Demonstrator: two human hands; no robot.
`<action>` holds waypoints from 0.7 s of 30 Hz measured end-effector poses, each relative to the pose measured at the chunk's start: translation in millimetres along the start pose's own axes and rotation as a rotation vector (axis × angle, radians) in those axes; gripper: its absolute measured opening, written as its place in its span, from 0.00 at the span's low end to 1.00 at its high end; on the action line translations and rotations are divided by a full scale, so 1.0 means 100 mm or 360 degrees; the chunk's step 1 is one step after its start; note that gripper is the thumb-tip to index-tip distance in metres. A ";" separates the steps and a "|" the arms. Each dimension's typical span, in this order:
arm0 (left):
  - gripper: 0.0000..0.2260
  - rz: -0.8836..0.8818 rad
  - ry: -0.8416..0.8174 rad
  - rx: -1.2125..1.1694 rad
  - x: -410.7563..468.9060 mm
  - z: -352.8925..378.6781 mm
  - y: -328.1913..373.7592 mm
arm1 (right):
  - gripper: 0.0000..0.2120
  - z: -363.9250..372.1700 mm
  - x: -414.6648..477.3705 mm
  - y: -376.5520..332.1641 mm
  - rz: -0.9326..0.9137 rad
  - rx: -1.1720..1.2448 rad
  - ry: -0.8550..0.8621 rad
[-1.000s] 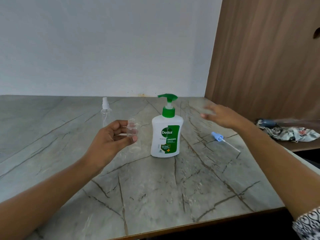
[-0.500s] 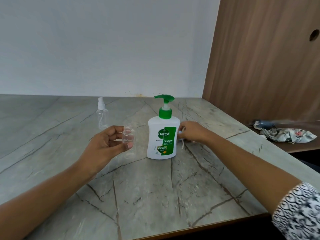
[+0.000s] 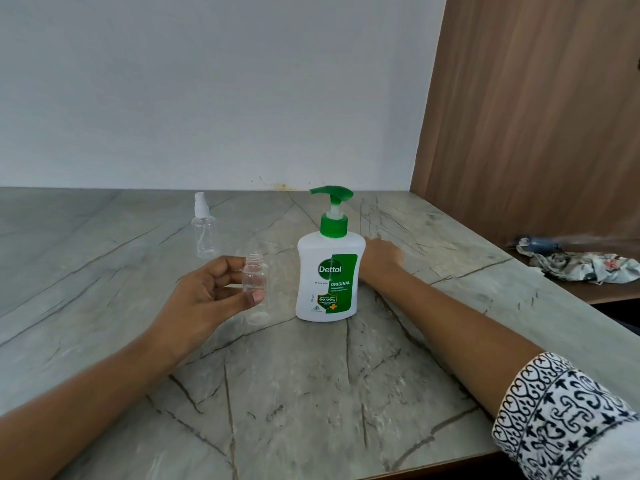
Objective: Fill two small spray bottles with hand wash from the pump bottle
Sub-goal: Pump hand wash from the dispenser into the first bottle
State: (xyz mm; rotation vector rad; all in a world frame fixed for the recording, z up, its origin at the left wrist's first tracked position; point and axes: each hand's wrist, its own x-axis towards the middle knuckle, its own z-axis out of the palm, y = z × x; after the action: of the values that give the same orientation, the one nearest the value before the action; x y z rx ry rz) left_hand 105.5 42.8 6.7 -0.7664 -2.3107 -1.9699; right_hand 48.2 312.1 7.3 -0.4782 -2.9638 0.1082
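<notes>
My left hand (image 3: 204, 299) holds a small clear spray bottle (image 3: 255, 289) upright between thumb and fingers, its neck uncapped, just left of the pump bottle. The white Dettol pump bottle (image 3: 327, 282) with a green pump head stands on the stone table (image 3: 311, 375). My right hand (image 3: 379, 258) is against the pump bottle's right side; its fingers are hidden behind the bottle. A second clear spray bottle (image 3: 204, 230), with its white spray cap on, stands further back on the left.
A wooden panel (image 3: 536, 116) rises at the right. A crumpled patterned cloth (image 3: 581, 266) lies on a lower brown shelf beyond the table's right edge. A white wall stands behind the table.
My right hand swept left from above the table to the pump bottle's right side. The blue spray cap lying on the table is no longer visible. My left hand barely moved.
</notes>
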 end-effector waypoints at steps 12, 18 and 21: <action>0.23 0.0008 0.0009 -0.0018 0.01 -0.01 0.00 | 0.24 -0.27 0.03 0.54 0.0102 0.0730 -0.0161; 0.19 0.0032 0.0038 0.0024 -0.02 0.06 0.07 | 0.09 -0.78 -0.30 0.42 -0.0300 0.1568 0.0450; 0.21 0.0073 0.0052 0.0046 -0.03 0.12 0.17 | 0.06 -0.99 -0.59 0.16 -0.0714 0.1731 0.0801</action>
State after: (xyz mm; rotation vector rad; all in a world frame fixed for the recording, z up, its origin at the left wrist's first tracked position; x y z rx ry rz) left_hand 118.1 54.3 18.7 -0.7719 -2.2771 -1.9113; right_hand 122.6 313.0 96.0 0.2686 -2.0189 1.2202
